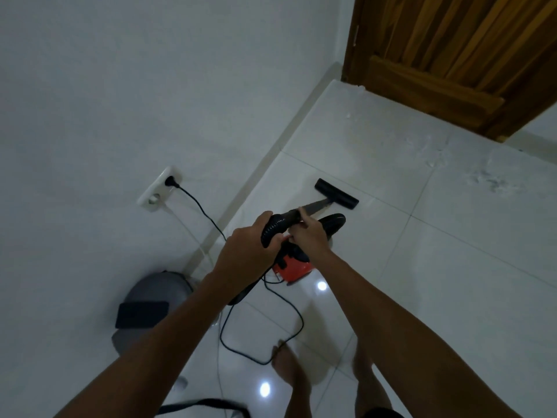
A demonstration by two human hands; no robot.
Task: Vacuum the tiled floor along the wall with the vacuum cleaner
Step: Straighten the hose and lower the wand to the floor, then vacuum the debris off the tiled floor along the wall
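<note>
Left hand (245, 245) grips hose (272, 229); right hand (309, 233) pinches wand (315, 207), nozzle (337, 193) on tile.

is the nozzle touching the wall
Apart. The head view shows bare floor tile and the baseboard between the nozzle and the wall.

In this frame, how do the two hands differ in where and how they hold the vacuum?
The left hand wraps round the ribbed hose, nearer the person; the right hand grips farther forward, where the hose meets the rigid tube. The left hand shows its back to the camera, with its fingers curled round the hose; the right shows its fingers atop the tube. Both hold the same wand, with the floor nozzle down on the tile.
</note>
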